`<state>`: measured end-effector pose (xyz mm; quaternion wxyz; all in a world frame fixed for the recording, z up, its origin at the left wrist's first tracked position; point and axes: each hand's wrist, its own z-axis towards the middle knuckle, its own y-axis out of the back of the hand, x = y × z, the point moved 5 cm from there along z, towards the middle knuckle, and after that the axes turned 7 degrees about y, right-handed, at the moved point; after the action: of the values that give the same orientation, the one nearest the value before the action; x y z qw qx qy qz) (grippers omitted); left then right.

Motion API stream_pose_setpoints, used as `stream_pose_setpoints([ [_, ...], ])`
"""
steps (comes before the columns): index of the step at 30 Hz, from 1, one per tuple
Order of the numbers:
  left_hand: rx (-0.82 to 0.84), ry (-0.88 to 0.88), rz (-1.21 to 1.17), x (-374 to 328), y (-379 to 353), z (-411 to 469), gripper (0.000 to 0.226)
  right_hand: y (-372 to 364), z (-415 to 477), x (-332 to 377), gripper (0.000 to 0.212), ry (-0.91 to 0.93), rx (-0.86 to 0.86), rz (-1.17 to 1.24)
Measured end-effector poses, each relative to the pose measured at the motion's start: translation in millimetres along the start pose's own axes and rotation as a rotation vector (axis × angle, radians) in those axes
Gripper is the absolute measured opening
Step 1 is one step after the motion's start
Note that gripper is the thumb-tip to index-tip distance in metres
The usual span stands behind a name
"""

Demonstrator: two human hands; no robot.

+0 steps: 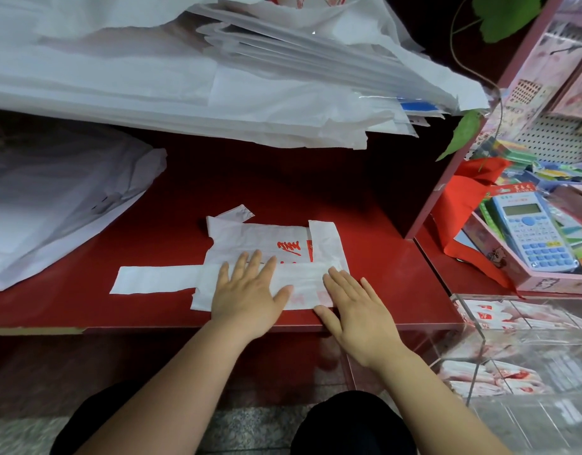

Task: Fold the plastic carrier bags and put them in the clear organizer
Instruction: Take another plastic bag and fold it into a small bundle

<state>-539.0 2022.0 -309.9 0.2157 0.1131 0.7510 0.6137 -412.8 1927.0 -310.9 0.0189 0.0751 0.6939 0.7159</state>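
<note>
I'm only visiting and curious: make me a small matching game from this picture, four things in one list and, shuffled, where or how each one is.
1. carrier bag
2. calculator
3. clear organizer
4. pile of white bags

A. holds folded bags, lower right
B. pressed flat under the left hand and right hand
C. pale blue, at the right
D. heaped at the back of the red shelf

Pairs: 1-B, 2-C, 3-A, 4-D.

The carrier bag (pixel 270 254) is white with red characters, and the worktop (pixel 365 208) under it is plain dark red. Behind the bag the stack of bags (pixel 184 77) is white; to its right the calculator (pixel 532 231) is light blue and white.
</note>
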Motion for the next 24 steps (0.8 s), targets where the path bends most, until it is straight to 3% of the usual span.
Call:
stream_pose_setpoints([
  [6, -0.038, 0.184, 0.021, 57, 12, 1, 0.054, 6, -7, 2, 0.137, -0.019, 0.003, 0.027],
  [9, -0.178, 0.157, 0.011, 55, 20, -9, 0.049, 8, -11, 9, 0.132, -0.004, -0.031, 0.096],
  [11, -0.276, 0.031, -0.104, 34, 23, -19, 0.048, 12, -13, 14, 0.109, 0.073, -0.168, 0.110],
  [13, -0.252, -0.128, -0.187, 3, 20, -28, 0.051, 17, -12, 10, 0.074, 0.056, -0.294, 0.222],
  [17, -0.109, -0.243, -0.143, -47, 2, -31, 0.052, 24, -3, -22, 0.019, -0.204, -0.431, 0.528],
  [19, -0.070, -0.260, -0.119, -57, -5, -28, 0.054, 27, 4, -40, 0.021, -0.366, -0.415, 0.520],
  [21, -0.051, -0.274, -0.069, -61, -11, -27, 0.055, 23, 14, -52, 0.027, -0.475, -0.281, 0.486],
  [24, -0.059, -0.311, -0.022, -62, -13, -28, 0.054, 23, 27, -54, 0.031, -0.519, -0.157, 0.442],
])
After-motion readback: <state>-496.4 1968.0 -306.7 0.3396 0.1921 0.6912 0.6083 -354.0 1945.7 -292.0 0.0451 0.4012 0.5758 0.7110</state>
